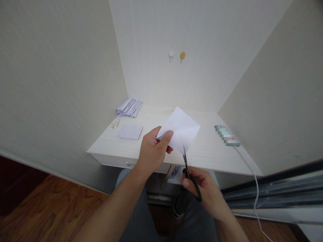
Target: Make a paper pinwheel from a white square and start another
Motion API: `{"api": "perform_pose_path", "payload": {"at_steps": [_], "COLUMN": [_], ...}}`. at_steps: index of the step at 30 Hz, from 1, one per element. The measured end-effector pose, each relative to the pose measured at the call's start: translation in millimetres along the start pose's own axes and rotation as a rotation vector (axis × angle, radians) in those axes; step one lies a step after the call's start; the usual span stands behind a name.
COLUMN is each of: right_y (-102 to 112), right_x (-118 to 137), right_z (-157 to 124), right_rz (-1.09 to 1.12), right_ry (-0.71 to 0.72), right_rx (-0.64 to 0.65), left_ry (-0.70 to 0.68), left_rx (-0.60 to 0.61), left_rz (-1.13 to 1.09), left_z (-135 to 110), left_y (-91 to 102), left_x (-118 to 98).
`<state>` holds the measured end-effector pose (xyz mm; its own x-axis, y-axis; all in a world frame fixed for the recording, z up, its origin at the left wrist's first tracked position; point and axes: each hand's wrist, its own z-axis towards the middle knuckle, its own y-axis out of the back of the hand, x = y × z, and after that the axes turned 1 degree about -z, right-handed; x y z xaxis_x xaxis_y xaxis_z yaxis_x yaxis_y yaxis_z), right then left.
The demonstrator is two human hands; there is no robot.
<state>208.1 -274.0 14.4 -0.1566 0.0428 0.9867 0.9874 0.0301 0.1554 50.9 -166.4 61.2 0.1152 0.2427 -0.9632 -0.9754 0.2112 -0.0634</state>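
My left hand (pixel 152 150) pinches a folded white paper (pixel 181 129) by its left corner and holds it up above the desk's front edge. My right hand (pixel 205 191) grips black-handled scissors (pixel 189 175) below the paper. Their blades point upward and the tips touch the paper's lower edge.
A pale wooden desk (pixel 209 151) fills a corner between light walls. On it lie a flat square sheet (pixel 130 131), a stack of folded papers (pixel 129 107), small white bits (pixel 115 124) and a phone (pixel 227 135) with a white cable. Two hooks (pixel 176 55) hang on the back wall.
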Motion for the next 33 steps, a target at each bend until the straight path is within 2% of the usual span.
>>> {"api": "perform_pose_path", "payload": {"at_steps": [14, 33], "right_y": [-1.8, -2.8], "right_x": [0.6, -3.1], "right_z": [0.0, 0.7], "right_rz": [0.045, -0.013], "right_ry": [-0.026, -0.104], "right_rx": [-0.004, -0.052], "left_ry": [0.007, 0.021], "left_rx": [-0.003, -0.02], "left_rz": [0.006, 0.005], "left_z": [-0.2, -1.0], "left_y": [-1.6, -0.6], "left_x": [0.3, 1.1]}}
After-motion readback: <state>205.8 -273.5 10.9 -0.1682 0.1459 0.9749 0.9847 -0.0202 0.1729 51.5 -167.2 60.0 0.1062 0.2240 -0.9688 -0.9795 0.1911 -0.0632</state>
